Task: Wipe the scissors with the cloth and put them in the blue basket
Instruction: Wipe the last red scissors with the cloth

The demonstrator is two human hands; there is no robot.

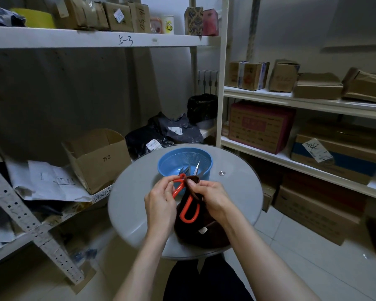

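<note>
Left side: open cardboard box (98, 157) on the low shelf, not involved.

Left hand (161, 200) was pinching the upper red handle loop of the scissors (190, 210), thumb and fingers curled on it. It held the pair up over the near half of the round table (237, 192).

Scissors sat between the two hands, with the lower red loop hanging down in front of the cloth (195, 233). The blade end pointed away, toward the blue basket (167, 164). One bright blade tip stuck out above the cloth fold, roughly level with the basket's near rim.

Cloth was dark brown. Its upper end was wrapped over the blades and the rest was bunched on the table under the hands.

Right hand (211, 196) was pinching that cloth fold onto the blades, thumb on top and fingers curled behind.

Basket stood just beyond the hands, mid-table. Grey pointed shapes showed at its near side. Couldn't tell whether those were other scissors inside it or the second blade of this pair.

Status call: mid-wipe. The grip and the cloth contact at the blades said the wiping step was underway, not finished. This pair was not in the basket. Left to do: finish the blades, release the cloth, drop the pair in the basket. Short move, since the basket was right beside the tips.

Right side: shelves with boxes, irrelevant.
</note>
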